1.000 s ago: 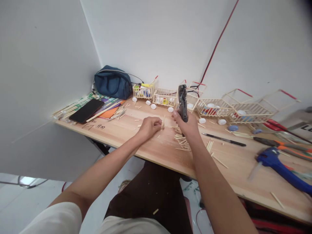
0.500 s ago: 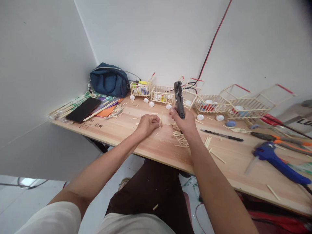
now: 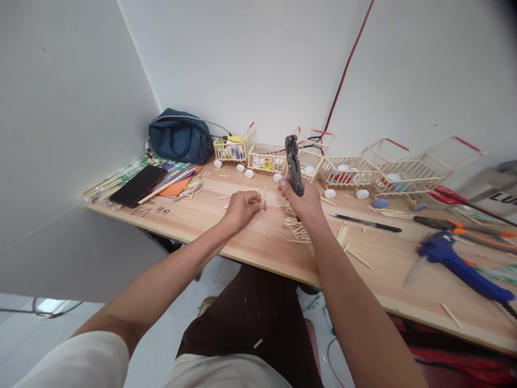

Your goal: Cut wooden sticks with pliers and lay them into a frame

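Black tool (image 3: 294, 166): right hand (image 3: 304, 203) | stick (image 3: 264, 194): left hand (image 3: 244, 207) | handwriting (image 3: 162, 212) (unclear) | label (image 3: 505, 196): "LU"

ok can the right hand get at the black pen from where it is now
Probably yes: the black pen lies just to the right of the right hand, with nothing seen lying over it. But the hand's grip is taken up by a dark hand tool, which it would likely have to put down first.

Dark hand tool (image 3: 294, 164) stands near-upright, head toward 12 o'clock, gripped in right hand (image 3: 306, 202). Slim pale wooden stick (image 3: 264, 194) is near-vertical, pinched in left hand (image 3: 242, 208), at 8 o'clock from tool.
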Motion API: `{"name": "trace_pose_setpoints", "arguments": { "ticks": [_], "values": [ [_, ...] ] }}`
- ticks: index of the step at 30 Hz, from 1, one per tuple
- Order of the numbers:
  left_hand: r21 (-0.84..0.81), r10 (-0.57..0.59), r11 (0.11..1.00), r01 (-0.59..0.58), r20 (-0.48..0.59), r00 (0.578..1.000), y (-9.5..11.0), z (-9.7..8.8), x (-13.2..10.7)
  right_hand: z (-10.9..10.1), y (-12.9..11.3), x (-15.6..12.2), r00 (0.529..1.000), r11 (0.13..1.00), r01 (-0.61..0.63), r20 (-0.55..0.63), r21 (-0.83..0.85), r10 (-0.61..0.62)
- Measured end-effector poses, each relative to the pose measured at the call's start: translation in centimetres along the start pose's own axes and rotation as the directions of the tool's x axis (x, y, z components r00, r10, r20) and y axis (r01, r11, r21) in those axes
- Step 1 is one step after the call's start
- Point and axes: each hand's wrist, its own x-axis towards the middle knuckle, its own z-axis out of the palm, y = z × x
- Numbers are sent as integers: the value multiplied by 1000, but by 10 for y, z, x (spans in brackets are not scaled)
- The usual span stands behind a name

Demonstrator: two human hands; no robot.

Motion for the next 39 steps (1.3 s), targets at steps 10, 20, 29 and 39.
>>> {"name": "trace_pose_setpoints", "arguments": {
  "ticks": [10,20,29,39],
  "values": [
    [-275,-4,961,33,105,995,4,3,3,7,3,-1,989,1000,-17,146,12,15],
    [-276,-72,953,123,190,979,2,6,1,11,1,-5,973,987,108,215,-120,-80],
    [-374,-51,914,153,270,962,5,1,-1,6,2,-2,980,999,-44,196,23,39],
    [-386,90,922,4,225,970,17,8,-7,1,3,-1,947,874,-313,194,372,257]
  ]
}}
